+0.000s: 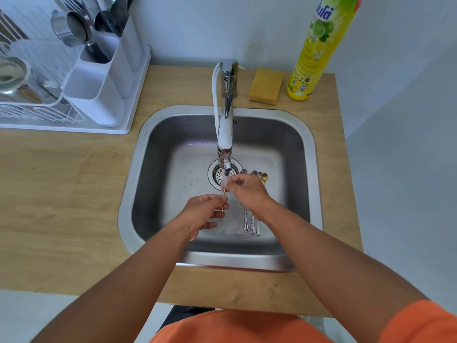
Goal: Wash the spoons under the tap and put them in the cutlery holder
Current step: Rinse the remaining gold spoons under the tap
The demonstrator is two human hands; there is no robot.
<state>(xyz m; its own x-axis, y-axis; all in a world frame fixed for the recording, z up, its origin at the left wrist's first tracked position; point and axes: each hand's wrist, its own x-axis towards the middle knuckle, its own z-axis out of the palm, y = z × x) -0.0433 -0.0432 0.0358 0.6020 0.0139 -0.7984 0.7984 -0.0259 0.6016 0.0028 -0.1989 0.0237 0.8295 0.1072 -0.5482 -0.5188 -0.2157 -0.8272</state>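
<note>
Now a Spoon Gets Washed Under the Tap

Right over the sink (138, 154), two bare hands hold one thin gold spoon (223, 200) under the tap (226, 125). Water runs down from the spout onto it. The left hand (205, 210) pinches the lower end of the handle with curled fingers. The right hand (243, 189) has its fingers curled round the top end of the spoon, just below the spout. That end is hidden by the fingers and the water, so its shape is hard to tell.

More spoons (252, 224) lie side by side on the sink floor, next to the drain (221, 177) and partly under the right hand. Most are silver. One is gold.

The white cutlery holder (99, 92) stands on the drying rack (37, 112), to the left of the sink on the wooden counter (61, 194). Dark spoons and forks stick out of its back parts.

Behind the sink sit a yellow sponge (265, 86) and a tall yellow bottle of dish soap (314, 50), close together.
</note>
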